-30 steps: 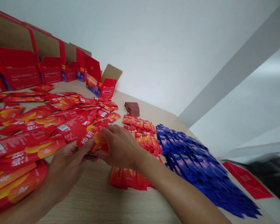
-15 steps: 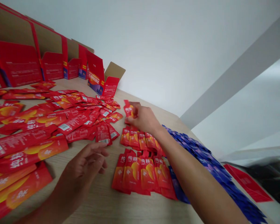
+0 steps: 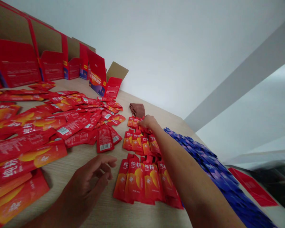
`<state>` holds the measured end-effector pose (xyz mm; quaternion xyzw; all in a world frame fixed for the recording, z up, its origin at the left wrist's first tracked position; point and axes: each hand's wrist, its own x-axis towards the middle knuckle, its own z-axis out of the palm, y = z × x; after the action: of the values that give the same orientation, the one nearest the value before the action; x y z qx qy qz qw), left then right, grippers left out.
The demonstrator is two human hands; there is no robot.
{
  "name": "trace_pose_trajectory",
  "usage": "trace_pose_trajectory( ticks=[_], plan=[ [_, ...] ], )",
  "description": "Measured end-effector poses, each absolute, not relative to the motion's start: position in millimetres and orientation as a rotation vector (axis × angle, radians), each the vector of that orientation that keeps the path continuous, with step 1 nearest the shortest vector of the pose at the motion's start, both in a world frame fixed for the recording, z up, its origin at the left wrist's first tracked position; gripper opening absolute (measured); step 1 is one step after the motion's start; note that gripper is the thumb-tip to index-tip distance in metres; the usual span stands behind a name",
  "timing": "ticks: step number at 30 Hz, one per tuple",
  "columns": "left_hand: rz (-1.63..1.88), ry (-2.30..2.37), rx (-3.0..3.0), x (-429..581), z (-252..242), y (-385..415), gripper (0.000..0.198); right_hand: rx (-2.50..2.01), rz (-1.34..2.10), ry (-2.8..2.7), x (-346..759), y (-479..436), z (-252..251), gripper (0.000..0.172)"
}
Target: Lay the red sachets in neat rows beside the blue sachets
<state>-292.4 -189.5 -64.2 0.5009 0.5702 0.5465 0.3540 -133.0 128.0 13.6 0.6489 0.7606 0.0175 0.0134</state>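
So we've got our right hand point(image 3: 148, 122) stretched way out across the wooden table point(image 3: 104, 209), fingertips pressed down on a small red sachet point(image 3: 137, 122) at the far end of the neat rows of red sachets point(image 3: 142, 177). Can't really tell if we're pinching it or just pushing it flat, since the knuckles hide the fingers. Just past that sachet there's a folded brown cloth point(image 3: 137, 109). Our left hand point(image 3: 93, 177) is hovering low over bare table near us, fingers loosely curled and spread, holding nothing, just left of the nearest sachet row. Off to the left is a big messy spread of loose red sachets point(image 3: 45, 123), and behind those a line of open red cartons point(image 3: 68, 65). To the right of our arm sits a big pile of blue sachets point(image 3: 204, 158).
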Motion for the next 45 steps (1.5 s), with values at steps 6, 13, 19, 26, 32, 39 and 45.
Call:
trace_pose_trajectory(
  ticks=[6,13,19,26,32,39,45],
  plan=[
    [1.419,1.460,1.357,-292.9,-71.2,-187.4,0.030,1.871,0.161,2.322,-149.4,122.0,25.2,0.043],
    [1.364,1.470,1.305,-288.7,-55.7,-192.2,0.028,1.002,0.357,2.786,-215.6,96.5,17.2,0.045],
    [1.401,1.453,1.304,-290.3,-62.7,-190.6,0.028,0.730,0.513,2.785,-238.9,84.2,-10.5,0.035],
    [1.383,1.438,1.343,-294.7,-72.0,-185.7,0.034,0.737,0.634,2.887,-226.8,81.5,-13.8,0.032],
    [1.394,1.428,1.254,-294.0,-72.9,-184.7,0.036,0.903,0.510,3.097,-219.0,66.6,26.2,0.028],
    [1.421,1.412,1.259,-296.0,-69.1,-185.9,0.035,1.563,-0.041,3.369,-175.1,49.9,93.0,0.033],
    [1.490,1.418,1.233,-300.5,-53.1,-173.9,0.044,1.690,-1.268,3.172,-140.2,8.1,61.0,0.019]
  ],
)
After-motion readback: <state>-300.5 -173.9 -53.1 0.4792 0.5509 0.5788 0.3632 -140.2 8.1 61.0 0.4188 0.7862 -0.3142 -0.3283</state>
